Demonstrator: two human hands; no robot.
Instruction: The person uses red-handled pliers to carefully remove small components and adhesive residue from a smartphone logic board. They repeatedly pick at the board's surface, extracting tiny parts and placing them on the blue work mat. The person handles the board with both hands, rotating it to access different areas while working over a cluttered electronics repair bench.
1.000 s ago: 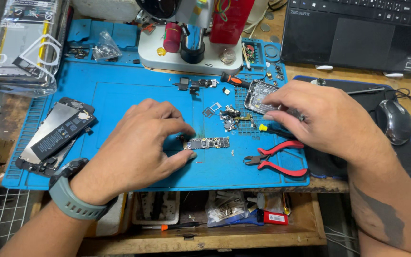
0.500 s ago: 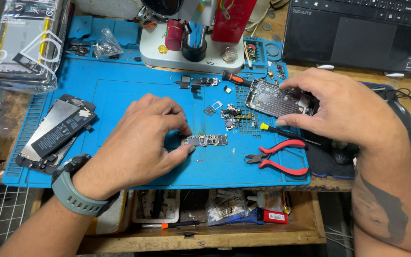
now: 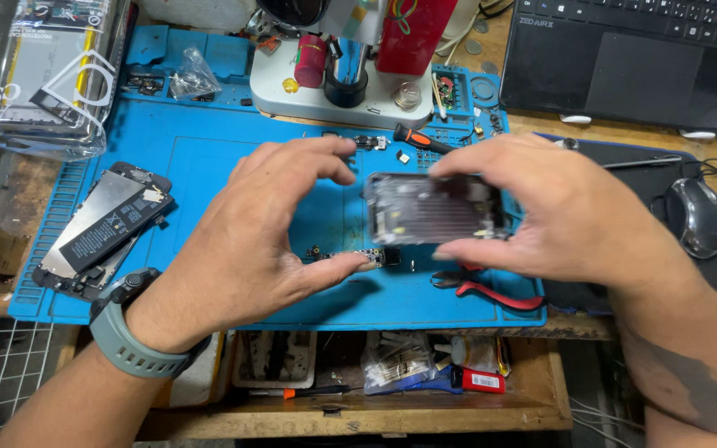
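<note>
Blue mat (image 3: 209, 166) | phone housing (image 3: 433, 209) pinched in right hand (image 3: 566, 216) | left hand (image 3: 267, 224) beside

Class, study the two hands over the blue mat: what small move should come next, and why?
Probably the left hand closes on the free end of the phone housing: the right hand alone holds it above the blue mat, and the left fingers are spread open beside it.

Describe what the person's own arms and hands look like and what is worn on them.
Both hands, left hand and right hand, are bare, with no gloves or sleeves. The left wrist carries a grey-green wristwatch with a ridged strap. The right forearm bears a dark tattoo.
</note>
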